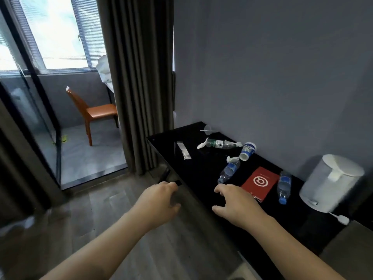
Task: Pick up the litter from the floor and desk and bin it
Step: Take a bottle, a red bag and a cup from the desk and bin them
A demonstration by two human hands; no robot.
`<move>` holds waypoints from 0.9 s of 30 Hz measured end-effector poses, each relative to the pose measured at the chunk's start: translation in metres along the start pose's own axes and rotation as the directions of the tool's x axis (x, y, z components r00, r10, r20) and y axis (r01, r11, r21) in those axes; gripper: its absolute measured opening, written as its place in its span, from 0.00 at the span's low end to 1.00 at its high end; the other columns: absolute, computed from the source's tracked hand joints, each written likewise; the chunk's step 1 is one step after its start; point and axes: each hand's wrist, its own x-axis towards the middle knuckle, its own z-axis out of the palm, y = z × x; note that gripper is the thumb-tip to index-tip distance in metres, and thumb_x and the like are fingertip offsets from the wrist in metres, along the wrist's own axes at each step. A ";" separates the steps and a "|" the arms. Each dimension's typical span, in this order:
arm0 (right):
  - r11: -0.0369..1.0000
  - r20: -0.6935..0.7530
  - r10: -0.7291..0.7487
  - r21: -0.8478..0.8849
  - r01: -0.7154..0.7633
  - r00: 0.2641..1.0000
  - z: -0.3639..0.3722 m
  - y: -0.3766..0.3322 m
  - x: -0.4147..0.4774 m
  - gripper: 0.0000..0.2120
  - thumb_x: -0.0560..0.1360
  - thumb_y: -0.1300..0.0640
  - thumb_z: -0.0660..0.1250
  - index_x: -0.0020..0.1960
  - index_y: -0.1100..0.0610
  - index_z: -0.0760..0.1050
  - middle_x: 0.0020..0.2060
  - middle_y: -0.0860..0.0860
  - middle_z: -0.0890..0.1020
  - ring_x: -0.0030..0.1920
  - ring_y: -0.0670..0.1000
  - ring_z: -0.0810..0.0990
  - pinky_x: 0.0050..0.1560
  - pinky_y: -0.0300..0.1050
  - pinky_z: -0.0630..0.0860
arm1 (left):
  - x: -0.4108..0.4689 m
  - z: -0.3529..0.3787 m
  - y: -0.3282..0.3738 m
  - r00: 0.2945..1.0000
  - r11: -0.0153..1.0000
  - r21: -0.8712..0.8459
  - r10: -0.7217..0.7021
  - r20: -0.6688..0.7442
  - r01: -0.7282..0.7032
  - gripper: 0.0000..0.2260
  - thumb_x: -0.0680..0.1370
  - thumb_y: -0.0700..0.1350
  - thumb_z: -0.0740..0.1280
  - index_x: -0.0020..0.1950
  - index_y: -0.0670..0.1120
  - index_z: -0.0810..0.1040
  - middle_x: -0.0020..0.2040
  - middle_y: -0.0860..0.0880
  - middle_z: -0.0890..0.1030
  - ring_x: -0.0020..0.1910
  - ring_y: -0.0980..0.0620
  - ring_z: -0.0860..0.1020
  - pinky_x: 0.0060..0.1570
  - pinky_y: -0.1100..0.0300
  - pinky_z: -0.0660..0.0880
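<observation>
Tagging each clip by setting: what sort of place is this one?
Probably a hotel room: a black desk holds a white kettle and a red booklet, and heavy curtains hang by a glass door.

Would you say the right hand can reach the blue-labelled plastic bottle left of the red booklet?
Probably yes: the open right hand is near the blue-labelled plastic bottle, only bare black desk between.

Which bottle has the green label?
The far bottle, lying farthest back on the desk. The middle bottle and the near bottle have blue labels.
</observation>
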 end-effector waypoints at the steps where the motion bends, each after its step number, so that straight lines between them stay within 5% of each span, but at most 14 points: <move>1: 1.000 0.003 0.009 0.000 -0.009 1.000 0.001 0.001 0.005 0.25 0.74 0.46 0.66 0.69 0.51 0.68 0.61 0.47 0.76 0.59 0.49 0.76 0.61 0.51 0.72 | 0.007 0.001 -0.003 1.000 1.000 0.002 0.011 0.013 -0.011 0.19 0.76 0.54 0.64 0.65 0.50 0.71 0.59 0.51 0.75 0.58 0.49 0.76 0.55 0.55 0.74; 5: 0.996 -0.002 0.088 0.019 -0.088 0.996 0.010 0.011 0.050 0.25 0.73 0.46 0.67 0.68 0.50 0.69 0.61 0.47 0.75 0.57 0.47 0.77 0.53 0.44 0.74 | 0.066 0.010 -0.026 0.996 0.997 -0.014 0.071 0.049 -0.070 0.19 0.75 0.55 0.64 0.64 0.50 0.71 0.58 0.51 0.75 0.57 0.50 0.76 0.55 0.55 0.74; 15: 0.903 -0.069 0.409 0.172 -0.393 0.910 0.026 0.025 0.128 0.24 0.72 0.46 0.68 0.67 0.48 0.70 0.57 0.45 0.77 0.56 0.45 0.76 0.53 0.40 0.73 | 0.215 0.028 -0.070 0.938 0.946 -0.101 0.319 0.137 -0.307 0.22 0.75 0.56 0.66 0.67 0.52 0.70 0.59 0.53 0.75 0.57 0.52 0.76 0.54 0.61 0.74; 22: 0.804 -0.043 0.575 0.218 -0.554 0.817 0.039 0.049 0.144 0.14 0.70 0.48 0.69 0.55 0.48 0.73 0.49 0.43 0.78 0.49 0.45 0.76 0.48 0.41 0.75 | 0.282 0.057 -0.053 0.839 0.869 -0.157 0.494 0.228 -0.470 0.23 0.75 0.57 0.66 0.68 0.52 0.69 0.59 0.53 0.75 0.56 0.54 0.76 0.55 0.61 0.74; 27: 0.736 -0.051 0.661 0.237 -0.634 0.748 0.038 0.092 0.160 0.19 0.72 0.47 0.69 0.61 0.49 0.72 0.53 0.46 0.78 0.54 0.47 0.77 0.52 0.43 0.75 | 0.326 0.074 -0.024 0.786 0.827 -0.180 0.563 0.257 -0.533 0.20 0.75 0.56 0.66 0.66 0.53 0.70 0.57 0.54 0.76 0.54 0.56 0.76 0.53 0.63 0.75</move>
